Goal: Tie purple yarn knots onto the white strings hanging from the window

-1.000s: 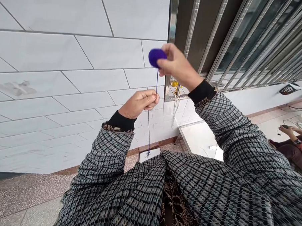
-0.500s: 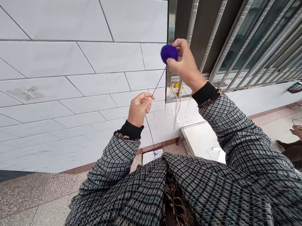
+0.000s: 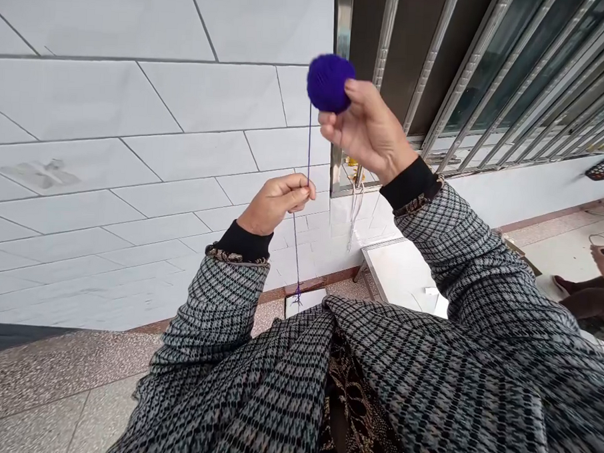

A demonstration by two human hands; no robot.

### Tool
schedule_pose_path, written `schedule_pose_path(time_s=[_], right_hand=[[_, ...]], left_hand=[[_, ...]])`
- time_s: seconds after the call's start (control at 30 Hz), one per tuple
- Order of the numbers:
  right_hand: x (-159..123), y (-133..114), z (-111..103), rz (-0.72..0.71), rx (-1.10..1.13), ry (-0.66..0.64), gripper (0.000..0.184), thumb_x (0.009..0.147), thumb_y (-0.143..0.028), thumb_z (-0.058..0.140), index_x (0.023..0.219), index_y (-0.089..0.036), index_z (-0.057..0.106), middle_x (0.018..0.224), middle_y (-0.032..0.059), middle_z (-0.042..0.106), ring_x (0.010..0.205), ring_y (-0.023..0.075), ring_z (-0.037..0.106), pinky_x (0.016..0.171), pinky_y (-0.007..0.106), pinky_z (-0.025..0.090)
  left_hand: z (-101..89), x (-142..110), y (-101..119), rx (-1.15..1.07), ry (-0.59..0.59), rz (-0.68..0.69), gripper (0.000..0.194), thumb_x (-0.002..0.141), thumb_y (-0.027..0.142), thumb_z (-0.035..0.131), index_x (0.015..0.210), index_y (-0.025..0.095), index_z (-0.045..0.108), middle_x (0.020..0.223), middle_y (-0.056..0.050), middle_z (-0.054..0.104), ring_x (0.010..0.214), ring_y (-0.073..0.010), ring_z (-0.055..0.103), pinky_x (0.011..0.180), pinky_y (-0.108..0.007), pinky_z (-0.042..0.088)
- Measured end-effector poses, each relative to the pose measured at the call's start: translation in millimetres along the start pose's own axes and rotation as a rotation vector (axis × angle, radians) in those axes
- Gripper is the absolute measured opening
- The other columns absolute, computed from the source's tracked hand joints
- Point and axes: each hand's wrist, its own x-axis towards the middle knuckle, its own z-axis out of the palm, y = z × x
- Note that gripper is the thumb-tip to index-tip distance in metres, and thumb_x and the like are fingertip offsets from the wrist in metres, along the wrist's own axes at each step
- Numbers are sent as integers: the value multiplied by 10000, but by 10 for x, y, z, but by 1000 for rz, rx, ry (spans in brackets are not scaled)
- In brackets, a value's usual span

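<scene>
The right hand (image 3: 369,132) is raised with the wrist bent, its fingertips closed on one purple yarn ball (image 3: 330,83), which is held just left of the metal window grille (image 3: 468,80). The left hand (image 3: 278,202) is held lower, further left of the grille, with thumb and fingers pinched on the single purple thread (image 3: 304,186) hanging from the ball. Two checked sleeves are seen.
</scene>
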Motion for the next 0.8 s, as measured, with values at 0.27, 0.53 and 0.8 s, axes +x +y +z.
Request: schedule_pose_path(time_s=[0.27, 0.53, 0.8], right_hand=[[-198, 124, -11, 222, -377, -552, 468, 700, -227, 872, 988, -188, 506, 985, 20, 598, 841, 120, 594, 615, 191, 500], [26, -20, 142, -144, 26, 164, 308, 953, -263, 640, 1153, -212, 412, 1020, -9, 540, 771, 70, 517, 717, 180, 559], [-306, 153, -42, 263, -401, -574, 402, 743, -229, 847, 960, -178, 512, 989, 19, 607, 901, 124, 584, 726, 201, 511]], left_hand=[[-155, -41, 169, 19, 99, 12, 140, 817, 201, 693, 697, 139, 656, 618, -18, 487, 516, -81, 352, 503, -230, 276], [56, 0, 16, -24, -18, -101, 134, 814, 146, 669, 681, 136, 654, 596, -14, 508, 507, -88, 418, 496, -225, 365], [-105, -26, 48, -68, 115, -97, 162, 815, 69, 673, 661, 114, 649, 614, -18, 530, 469, -55, 396, 479, -206, 329]])
